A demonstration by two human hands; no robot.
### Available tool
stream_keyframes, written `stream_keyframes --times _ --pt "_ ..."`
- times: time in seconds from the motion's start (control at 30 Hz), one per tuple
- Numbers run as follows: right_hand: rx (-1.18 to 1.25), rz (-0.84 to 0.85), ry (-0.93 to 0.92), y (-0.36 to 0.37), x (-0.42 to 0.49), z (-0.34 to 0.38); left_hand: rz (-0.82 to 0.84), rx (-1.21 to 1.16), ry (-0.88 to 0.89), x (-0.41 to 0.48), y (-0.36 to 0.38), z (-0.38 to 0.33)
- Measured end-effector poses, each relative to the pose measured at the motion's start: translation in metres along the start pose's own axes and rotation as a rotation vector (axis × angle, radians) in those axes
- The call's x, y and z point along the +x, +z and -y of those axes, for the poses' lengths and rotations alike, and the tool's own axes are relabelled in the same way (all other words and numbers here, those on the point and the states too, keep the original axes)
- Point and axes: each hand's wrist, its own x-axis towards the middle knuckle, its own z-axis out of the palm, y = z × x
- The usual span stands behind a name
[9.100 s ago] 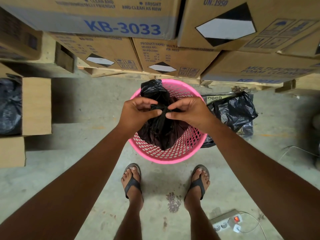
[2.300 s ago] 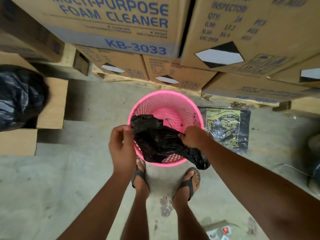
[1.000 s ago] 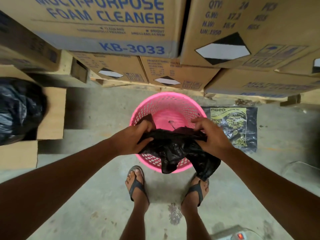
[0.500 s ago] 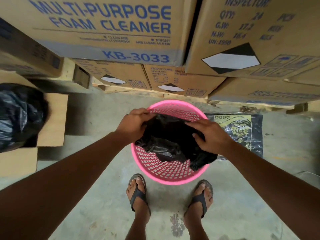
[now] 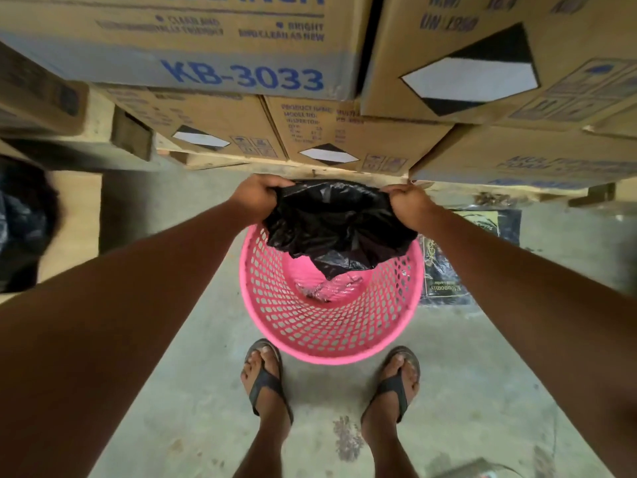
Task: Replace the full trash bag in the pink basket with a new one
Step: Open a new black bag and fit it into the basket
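— Black film first: we have the new trash bag (image 5: 331,219) stretched between both hands at the far rim of the pink basket (image 5: 331,326). The left hand (image 5: 256,198) is clenched on the bag's left edge, the right hand (image 5: 406,203) on its right edge. The mouth is open; the body sags into the basket, and the near rim is not yet covered.

— What failure modes do we list from here?

— Three, as judgements. One: thin film pulled hard over the rim may tear at the pinch points. Two: the basket is light and open-meshed, so uneven pull could tip it or slide it on the floor. Three: if we let go before the edge is folded over the rim all round, the bag may slump inside and need re-seating.

— And the surface and room?

— Bare concrete floor (image 5: 179,391), dusty, with a dark stain near the sandalled feet — no bench involved. Stacked cardboard cartons (image 5: 241,77) marked KB-3033 sit on wooden pallets directly behind the basket, leaving little clearance at the far rim. A flat packet (image 5: 444,267) with a yellow label, black plastic inside, lies on the floor just right of the basket. At the left edge, a blurred black bag (image 5: 20,222) rests by an open carton; we cannot tell whether it is the full one.
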Motion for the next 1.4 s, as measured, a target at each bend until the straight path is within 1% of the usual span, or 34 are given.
stream_keyframes --times 0.03,0.07,0.13,0.17,0.23,0.27,0.3,0.33,0.37,0.4,0.43,0.47,0.5,0.53,0.57,0.6,0.63,0.67,0.7,0.77,0.8,0.83,0.9,1.0,1.1,1.2,1.27,1.33,1.37,1.4 --pt "0.066 0.060 0.098 -0.001 0.000 0.000 -0.015 -0.044 -0.018 0.000 -0.004 0.002" --pt "0.121 0.085 0.162 -0.001 0.003 -0.006 -0.051 -0.084 -0.031 -0.002 -0.007 0.006" --pt "0.326 0.061 0.295 0.000 0.011 -0.024 -0.130 -0.148 -0.045 -0.007 -0.008 0.017" --pt "0.437 0.057 0.351 0.004 0.012 -0.037 -0.159 -0.187 -0.085 -0.012 -0.007 0.026" --pt "0.614 0.119 0.384 0.007 0.013 -0.061 -0.186 -0.222 -0.198 -0.022 -0.006 0.050" --pt "0.687 0.161 0.398 0.006 0.005 -0.064 -0.179 -0.199 -0.267 -0.028 -0.006 0.062" --pt "0.756 0.156 0.406 0.003 -0.005 -0.065 -0.176 -0.169 -0.324 -0.034 -0.006 0.072" --pt "0.823 0.099 0.424 0.000 -0.013 -0.064 -0.194 -0.137 -0.363 -0.040 -0.007 0.081" --pt "0.889 0.005 0.436 -0.004 -0.023 -0.061 -0.241 -0.108 -0.387 -0.046 -0.008 0.087" --pt "0.906 -0.122 0.422 -0.005 -0.027 -0.062 -0.321 -0.080 -0.372 -0.051 -0.009 0.089" --pt "0.860 -0.309 0.335 -0.005 -0.033 -0.062 -0.415 -0.026 -0.301 -0.058 -0.011 0.084" --pt "0.714 -0.530 0.186 -0.004 -0.041 -0.058 -0.493 0.046 -0.164 -0.064 -0.012 0.076" --pt "0.510 -0.688 -0.022 -0.002 -0.053 -0.051 -0.521 0.130 0.032 -0.068 -0.013 0.063" --pt "0.308 -0.743 -0.271 0.000 -0.064 -0.042 -0.484 0.226 0.238 -0.071 -0.014 0.048" --pt "0.140 -0.708 -0.503 0.005 -0.077 -0.031 -0.398 0.331 0.398 -0.072 -0.012 0.031" --pt "0.008 -0.622 -0.657 0.011 -0.086 -0.021 -0.285 0.442 0.487 -0.071 -0.006 0.017" --pt "-0.113 -0.510 -0.738 0.018 -0.093 -0.011 -0.175 0.547 0.510 -0.068 0.001 0.006" --pt "-0.244 -0.390 -0.739 0.028 -0.093 -0.006 -0.096 0.647 0.502 -0.064 0.010 -0.004" --pt "-0.396 -0.270 -0.669 0.035 -0.094 -0.001 -0.041 0.761 0.472 -0.061 0.019 -0.009" --pt "-0.731 -0.083 -0.432 0.048 -0.090 0.002 0.006 1.010 0.408 -0.056 0.033 -0.010" --pt "-0.873 -0.034 -0.334 0.051 -0.088 0.002 0.013 1.109 0.404 -0.055 0.036 -0.007" --pt "-0.996 -0.010 -0.276 0.053 -0.086 0.000 0.015 1.169 0.419 -0.054 0.035 -0.001" --pt "-1.168 -0.021 -0.263 0.052 -0.089 -0.003 0.012 1.181 0.490 -0.061 0.030 0.012" --pt "-1.270 -0.058 -0.380 0.044 -0.109 -0.011 -0.011 1.167 0.647 -0.085 0.020 0.033" --pt "-1.205 -0.078 -0.549 0.036 -0.141 -0.030 -0.001 1.109 0.771 -0.121 0.011 0.051" --pt "-1.084 -0.176 -0.813 0.037 -0.170 -0.056 0.061 1.029 0.767 -0.156 0.009 0.065" --pt "-0.993 -0.194 -0.949 0.041 -0.182 -0.071 0.113 1.032 0.759 -0.171 0.013 0.078" --pt "-0.925 -0.120 -1.006 0.048 -0.187 -0.086 0.142 1.029 0.724 -0.182 0.019 0.087" --pt "-0.920 -0.048 -0.979 0.053 -0.188 -0.094 0.147 1.024 0.706 -0.187 0.023 0.090" --pt "-0.934 0.040 -0.915 0.058 -0.189 -0.101 0.152 1.021 0.686 -0.193 0.027 0.092"
